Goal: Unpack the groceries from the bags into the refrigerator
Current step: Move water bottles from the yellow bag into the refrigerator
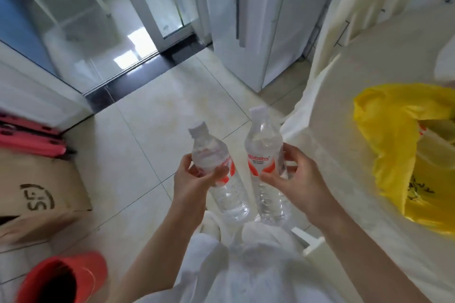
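My left hand point(194, 184) grips a clear water bottle point(209, 155) with a white cap and a red-and-white label, tilted to the left. My right hand point(295, 179) holds a second, taller water bottle point(263, 145) of the same kind, nearly upright. Both bottles hang over the tiled floor in front of my legs. The white refrigerator point(258, 19) stands ahead at the top centre with its doors closed. A yellow plastic bag point(389, 140) lies open on the white table point(344, 96) to my right, with items inside that I cannot make out.
A brown cardboard box point(41, 194) sits on the floor at the left, with pink folded items point(32, 140) behind it. A red bucket point(61, 278) stands at the lower left. A glass sliding door point(98, 32) lies ahead on the left. A white chair back point(344, 19) rises beside the table.
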